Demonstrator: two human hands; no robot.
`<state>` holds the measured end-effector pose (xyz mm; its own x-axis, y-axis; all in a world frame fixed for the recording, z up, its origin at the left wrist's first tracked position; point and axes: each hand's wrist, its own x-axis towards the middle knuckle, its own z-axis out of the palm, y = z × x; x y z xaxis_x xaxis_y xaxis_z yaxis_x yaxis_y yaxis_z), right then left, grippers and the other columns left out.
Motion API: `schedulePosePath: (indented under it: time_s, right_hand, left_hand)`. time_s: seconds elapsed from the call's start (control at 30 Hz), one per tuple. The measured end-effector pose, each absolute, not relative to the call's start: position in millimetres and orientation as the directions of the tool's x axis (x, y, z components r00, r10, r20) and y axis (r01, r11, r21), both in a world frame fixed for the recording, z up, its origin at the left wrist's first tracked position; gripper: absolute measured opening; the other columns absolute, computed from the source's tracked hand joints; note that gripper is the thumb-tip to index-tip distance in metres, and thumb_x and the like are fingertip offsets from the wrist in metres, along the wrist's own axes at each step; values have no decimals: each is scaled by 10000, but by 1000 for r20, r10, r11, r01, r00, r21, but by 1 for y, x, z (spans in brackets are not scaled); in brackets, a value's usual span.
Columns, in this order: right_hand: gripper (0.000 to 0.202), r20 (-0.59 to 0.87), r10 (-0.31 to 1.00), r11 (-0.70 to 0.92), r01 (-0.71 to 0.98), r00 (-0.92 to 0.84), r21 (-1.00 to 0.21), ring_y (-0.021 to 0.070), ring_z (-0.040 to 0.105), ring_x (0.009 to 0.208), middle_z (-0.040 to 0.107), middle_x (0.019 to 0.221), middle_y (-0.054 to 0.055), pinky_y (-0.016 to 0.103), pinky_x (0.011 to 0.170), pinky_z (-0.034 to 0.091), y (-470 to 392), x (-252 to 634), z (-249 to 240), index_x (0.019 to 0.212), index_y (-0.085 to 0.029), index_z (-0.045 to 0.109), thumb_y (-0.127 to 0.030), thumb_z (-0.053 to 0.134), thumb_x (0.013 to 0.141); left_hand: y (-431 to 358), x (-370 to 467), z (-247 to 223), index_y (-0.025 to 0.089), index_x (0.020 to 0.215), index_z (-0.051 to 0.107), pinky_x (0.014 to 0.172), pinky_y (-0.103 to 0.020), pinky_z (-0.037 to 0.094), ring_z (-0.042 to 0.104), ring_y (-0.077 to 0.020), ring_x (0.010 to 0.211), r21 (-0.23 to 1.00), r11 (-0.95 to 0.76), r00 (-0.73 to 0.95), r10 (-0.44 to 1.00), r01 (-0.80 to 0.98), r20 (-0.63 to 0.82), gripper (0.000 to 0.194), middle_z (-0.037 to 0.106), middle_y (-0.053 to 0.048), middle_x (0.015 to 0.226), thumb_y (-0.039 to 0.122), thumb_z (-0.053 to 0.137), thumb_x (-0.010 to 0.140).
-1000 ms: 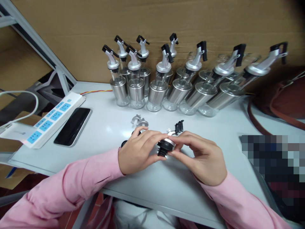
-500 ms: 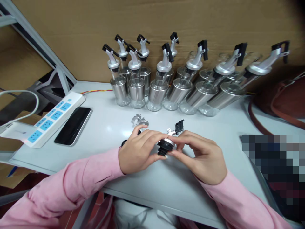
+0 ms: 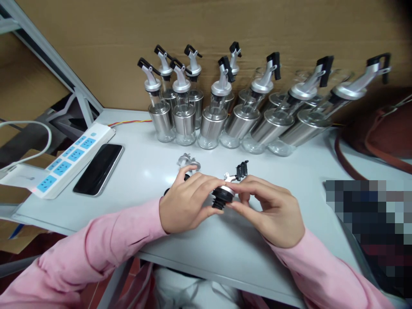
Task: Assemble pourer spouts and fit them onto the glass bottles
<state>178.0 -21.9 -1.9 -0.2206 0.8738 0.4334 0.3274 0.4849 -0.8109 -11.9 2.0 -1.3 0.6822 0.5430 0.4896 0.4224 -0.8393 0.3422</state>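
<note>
Between my two hands is a bottle pourer [image 3: 222,196] with a silver collar and a black ribbed rubber stopper that points down. My left hand [image 3: 186,204] pinches it from the left with thumb and fingers. From the right, the thumb and fingertips of my right hand [image 3: 277,210] close on the collar. Just behind it, several small black levers [image 3: 242,170] lie in a row on the table. Past my left fingers are some silver pourer parts [image 3: 189,163], and black pieces there are partly hidden by that hand.
Several glass bottles with steel sleeves [image 3: 214,122] and pourers stand along the cardboard at the back. A power strip [image 3: 69,159] and a phone [image 3: 99,169] lie on the left of the table [image 3: 251,266]. At the far right is a brown leather bag [image 3: 383,133].
</note>
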Motion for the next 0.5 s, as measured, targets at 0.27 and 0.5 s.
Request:
schedulePosePath:
  time_s: [0.27, 0.5]
  right_hand:
    - [228, 461, 858, 513, 330, -227, -792, 96, 501, 512, 555, 647, -10, 257, 528, 424, -22, 177, 0, 929, -191, 657, -107, 661, 717]
    - [262, 416, 875, 479, 326, -246, -815, 100, 525, 515, 556, 666, -8, 275, 560, 451, -23, 175, 4, 961, -196, 630, -129, 659, 709]
  left_hand:
    - [2, -13, 0, 116, 1106, 414, 942, -459, 287, 564, -212, 899, 349, -832, 678, 554, 431, 483, 341, 616, -109, 1020, 401, 342, 932]
    - [3, -12, -3, 113, 1086, 406, 944, -465, 296, 572, -211, 905, 363, -829, 662, 559, 426, 499, 306, 613, -118, 1005, 373, 361, 930]
